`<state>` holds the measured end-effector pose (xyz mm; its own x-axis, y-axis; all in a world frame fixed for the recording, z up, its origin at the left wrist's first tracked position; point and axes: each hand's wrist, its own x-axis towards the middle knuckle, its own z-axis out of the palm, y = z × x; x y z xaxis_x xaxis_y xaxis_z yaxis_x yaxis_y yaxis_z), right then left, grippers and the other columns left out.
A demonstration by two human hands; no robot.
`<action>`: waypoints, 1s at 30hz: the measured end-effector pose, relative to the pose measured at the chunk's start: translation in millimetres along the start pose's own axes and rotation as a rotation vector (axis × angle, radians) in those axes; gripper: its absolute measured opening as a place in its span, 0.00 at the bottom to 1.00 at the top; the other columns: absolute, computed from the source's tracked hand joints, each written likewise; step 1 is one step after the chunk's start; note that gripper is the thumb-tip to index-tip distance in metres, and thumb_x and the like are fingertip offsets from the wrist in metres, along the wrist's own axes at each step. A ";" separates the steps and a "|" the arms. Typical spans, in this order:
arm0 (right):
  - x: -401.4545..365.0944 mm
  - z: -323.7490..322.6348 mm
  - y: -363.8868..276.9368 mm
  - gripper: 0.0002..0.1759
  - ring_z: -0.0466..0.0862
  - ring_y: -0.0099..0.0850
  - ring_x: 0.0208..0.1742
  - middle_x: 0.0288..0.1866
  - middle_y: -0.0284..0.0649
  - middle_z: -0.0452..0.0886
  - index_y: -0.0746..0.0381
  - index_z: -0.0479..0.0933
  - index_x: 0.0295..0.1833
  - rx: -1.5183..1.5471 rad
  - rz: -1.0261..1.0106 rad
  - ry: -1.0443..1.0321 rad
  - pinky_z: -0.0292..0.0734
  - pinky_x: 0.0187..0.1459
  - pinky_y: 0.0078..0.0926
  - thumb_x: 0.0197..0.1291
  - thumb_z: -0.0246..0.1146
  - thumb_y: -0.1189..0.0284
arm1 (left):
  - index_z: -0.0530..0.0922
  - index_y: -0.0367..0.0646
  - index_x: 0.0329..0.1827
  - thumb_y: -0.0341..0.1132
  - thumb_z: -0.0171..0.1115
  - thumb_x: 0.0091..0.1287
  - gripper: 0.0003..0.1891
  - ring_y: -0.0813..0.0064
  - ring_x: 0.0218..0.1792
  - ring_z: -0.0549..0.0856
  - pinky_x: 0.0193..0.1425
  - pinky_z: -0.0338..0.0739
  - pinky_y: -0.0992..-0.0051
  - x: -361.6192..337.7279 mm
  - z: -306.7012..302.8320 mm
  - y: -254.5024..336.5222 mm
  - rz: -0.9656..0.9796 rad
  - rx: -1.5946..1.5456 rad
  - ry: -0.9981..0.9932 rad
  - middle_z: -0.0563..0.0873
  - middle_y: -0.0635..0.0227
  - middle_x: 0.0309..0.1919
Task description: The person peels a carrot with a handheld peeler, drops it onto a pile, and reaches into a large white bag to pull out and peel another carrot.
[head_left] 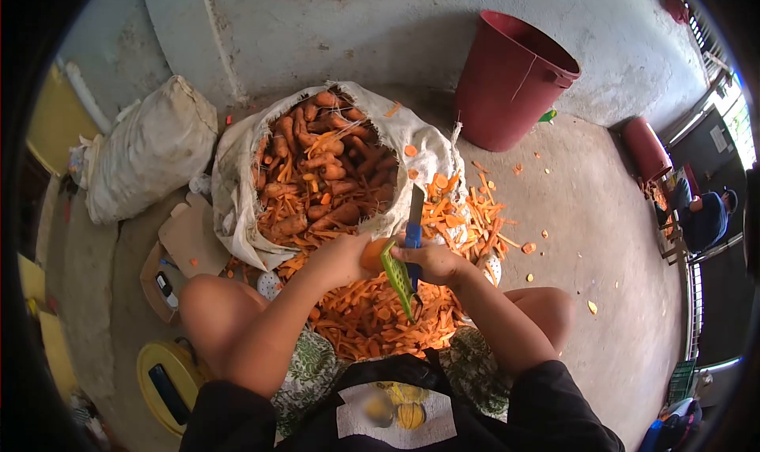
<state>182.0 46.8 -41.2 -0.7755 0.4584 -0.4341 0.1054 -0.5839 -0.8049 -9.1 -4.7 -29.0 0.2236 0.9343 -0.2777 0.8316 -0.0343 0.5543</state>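
My left hand [342, 258] is closed around an orange carrot [373, 257], its cut or peeled end toward the right. My right hand [437, 262] is closed on a green peeler [400, 282], which lies against the carrot. A knife with a blue handle [412, 237] is in the same right hand, its blade [416, 205] pointing up and away. Below both hands, a heap of carrot peelings [388, 321] lies between my legs. Just beyond them stands an open white sack [237, 191] full of unpeeled carrots [321, 167].
A tall red bin [507, 88] stands by the wall. A stuffed white sack [154, 151] leans at the left, near a cardboard box [194, 238]. A yellow lid [150, 365] carries a dark phone-like object [169, 393]. Another person [703, 218] sits far right.
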 end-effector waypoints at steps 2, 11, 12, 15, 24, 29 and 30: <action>3.4 -0.2 7.7 0.14 0.67 0.21 0.38 0.35 0.31 0.67 0.62 0.67 0.45 -0.026 0.003 -0.010 0.62 0.40 0.23 0.60 0.56 0.65 | 0.70 0.39 0.41 0.41 0.69 0.44 0.24 0.60 0.39 0.80 0.41 0.73 0.65 1.4 -1.7 2.6 -0.069 -0.048 -0.095 0.79 0.57 0.36; -22.1 -97.6 -98.7 0.21 0.76 0.24 0.42 0.43 0.37 0.78 0.61 0.73 0.50 -0.908 0.073 0.217 0.71 0.43 0.23 0.45 0.61 0.76 | 0.66 0.39 0.52 0.42 0.63 0.54 0.26 0.62 0.47 0.76 0.49 0.73 0.67 -11.4 -25.7 -13.1 -0.103 0.153 0.040 0.76 0.58 0.43; -31.8 -135.6 -131.3 0.15 0.74 0.22 0.37 0.37 0.33 0.77 0.63 0.75 0.46 -0.931 -0.218 0.246 0.69 0.41 0.22 0.51 0.55 0.72 | 0.66 0.39 0.52 0.42 0.63 0.54 0.26 0.62 0.47 0.76 0.49 0.73 0.67 -12.0 -26.8 -15.0 -0.101 0.149 0.043 0.76 0.58 0.43; -80.9 -178.3 -268.0 0.19 0.76 0.25 0.34 0.36 0.37 0.76 0.65 0.70 0.52 -0.768 -0.481 0.625 0.71 0.40 0.22 0.61 0.48 0.65 | 0.67 0.39 0.52 0.43 0.62 0.55 0.26 0.63 0.47 0.76 0.48 0.72 0.67 -10.7 -26.3 -19.5 -0.096 0.044 -0.063 0.76 0.59 0.43; -80.6 -85.8 -241.5 0.22 0.78 0.26 0.36 0.38 0.39 0.78 0.65 0.72 0.50 -0.721 -0.755 0.780 0.73 0.38 0.22 0.64 0.45 0.58 | 0.69 0.39 0.52 0.46 0.58 0.57 0.25 0.66 0.45 0.78 0.47 0.72 0.69 9.0 -17.0 -41.0 -0.191 0.018 -0.172 0.78 0.59 0.44; -49.0 -53.0 -133.2 0.15 0.78 0.26 0.37 0.37 0.39 0.77 0.66 0.71 0.49 -0.516 -0.479 0.619 0.74 0.41 0.25 0.61 0.51 0.68 | 0.73 0.37 0.42 0.49 0.53 0.61 0.21 0.67 0.30 0.79 0.37 0.72 0.65 47.9 30.0 -97.8 -0.368 -0.035 -0.221 0.79 0.61 0.28; -43.0 -56.1 -116.8 0.14 0.78 0.26 0.37 0.37 0.39 0.77 0.66 0.71 0.49 -0.408 -0.469 0.637 0.74 0.41 0.25 0.61 0.52 0.70 | 0.73 0.37 0.42 0.49 0.53 0.61 0.21 0.67 0.30 0.79 0.37 0.72 0.65 53.5 37.9 -108.5 -0.366 -0.032 -0.221 0.79 0.61 0.28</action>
<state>238.0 132.9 48.8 -0.3140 0.9469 -0.0687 0.1716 -0.0146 -0.9851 -68.0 35.5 -133.8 0.0233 0.7844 -0.6198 0.8609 0.2995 0.4113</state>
